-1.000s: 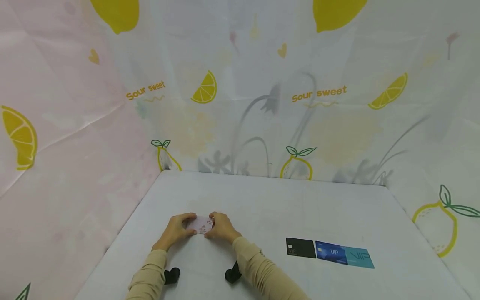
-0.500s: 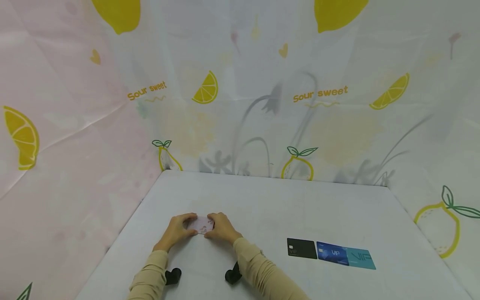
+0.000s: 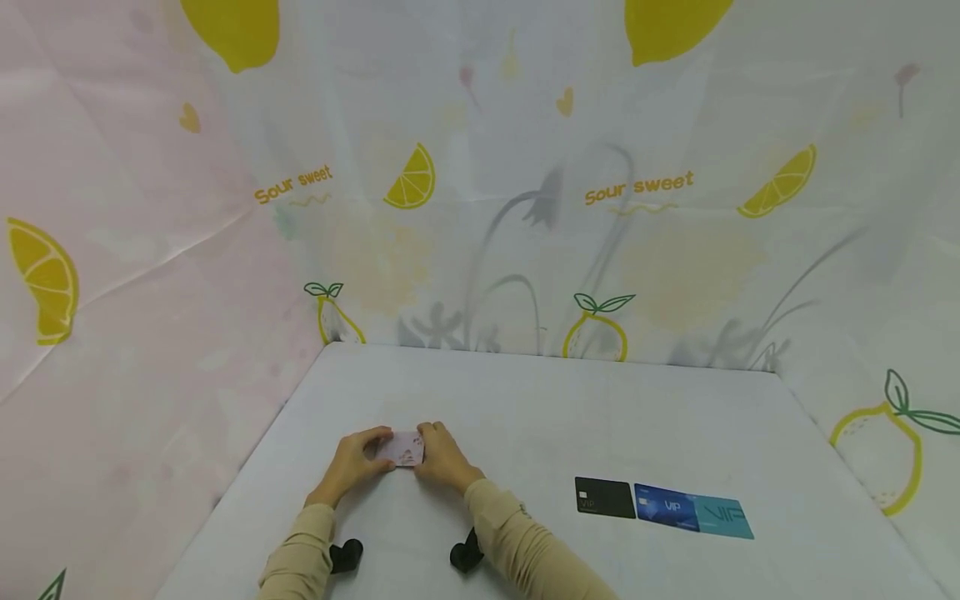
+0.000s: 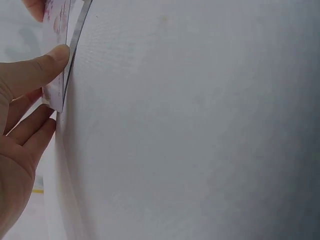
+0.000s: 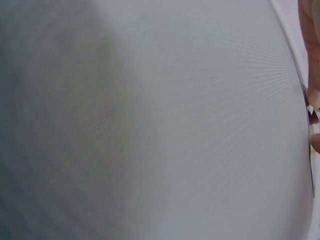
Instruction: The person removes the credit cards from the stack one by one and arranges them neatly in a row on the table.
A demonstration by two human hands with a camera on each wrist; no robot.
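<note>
In the head view, a pale pink card (image 3: 401,449) with a reddish floral print lies between my two hands, over the left part of the white table. My left hand (image 3: 351,463) pinches its left end, thumb on the near edge and fingers on the far edge. At the right end, my right hand (image 3: 446,458) grips the card likewise. From the left wrist, the card (image 4: 55,30) appears almost edge-on, and a dark-rimmed thin edge (image 4: 76,42) runs beside it. The right wrist view catches only the fingertips (image 5: 313,95) at its right border.
To the right lie a black VIP card (image 3: 604,498), a blue VIP card (image 3: 666,507) and a teal VIP card (image 3: 724,517) in a row, blue and teal touching or overlapping. A lemon-printed cloth (image 3: 480,250) walls the white table (image 3: 525,417) behind and at both sides.
My right thumb and fingers have shifted slightly at the card's right end, and the dark reddish edge there no longer shows. My left hand keeps nearly the same place. The three VIP cards are unmoved.
</note>
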